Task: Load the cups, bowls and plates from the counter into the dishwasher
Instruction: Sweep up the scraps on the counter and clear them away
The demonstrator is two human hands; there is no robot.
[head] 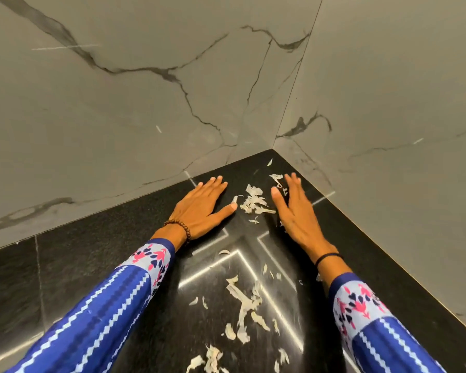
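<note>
Now our left hand (pixel 202 208) lies flat on the black desk (pixel 73 267), fingers (pixel 215 184) spread and holding nothing. Between our hands sits a small pile of pale peels (pixel 253 201). Our right hand (pixel 296 214) stands on its edge beside them, fingers straight and empty. We see no cups, bowls or plates.
</note>
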